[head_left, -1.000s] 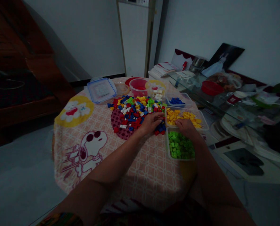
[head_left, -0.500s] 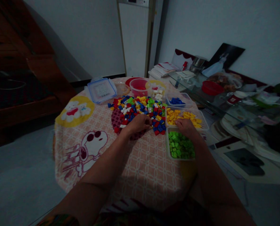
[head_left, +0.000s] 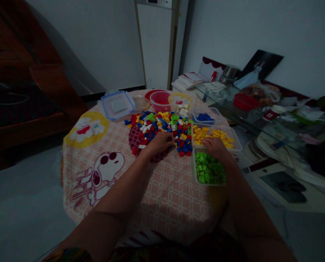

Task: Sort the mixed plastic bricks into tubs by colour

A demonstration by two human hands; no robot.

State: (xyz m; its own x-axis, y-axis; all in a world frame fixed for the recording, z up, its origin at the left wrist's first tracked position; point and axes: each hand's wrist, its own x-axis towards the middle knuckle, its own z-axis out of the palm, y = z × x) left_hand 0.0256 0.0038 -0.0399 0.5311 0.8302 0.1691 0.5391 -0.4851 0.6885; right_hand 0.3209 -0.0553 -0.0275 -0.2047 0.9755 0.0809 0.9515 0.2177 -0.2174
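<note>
Dim room, round table (head_left: 168,203): two bent hands at work among small coloured pieces

Patterned cloth covers the tabletop, and the yellow box (head_left: 237,142) serves as landmark. Just left of it spreads the mixed pile (head_left: 162,124), in red, blue, yellow, green and white. The green box (head_left: 194,173) sits beside it on the near side, holding green pieces (head_left: 206,169); the blue box (head_left: 217,115) is just beyond, with blue pieces (head_left: 204,117) inside. Farther off and to its left stand a round tub (head_left: 160,99) and a blue-rimmed lid or container (head_left: 118,104).

The left hand (head_left: 160,142) is at the near edge of the mixed pile, left of the yellow box, fingers curled downward, which I read as picking or sifting. The right hand (head_left: 215,146) is over the near side of the yellow box, fingers bent in towards the yellow pieces (head_left: 200,134). I cannot tell whether either hand is closed on a piece.

Lifting one piece from such a crowded pile would, I judge, call for a narrow fingertip pinch (neighbours could easily get nudged).

The left fingertips are hard to make out, and the hand covers part of the pile. The right hand and forearm hide parts of the yellow and green boxes; poor light blurs the rest.
</note>
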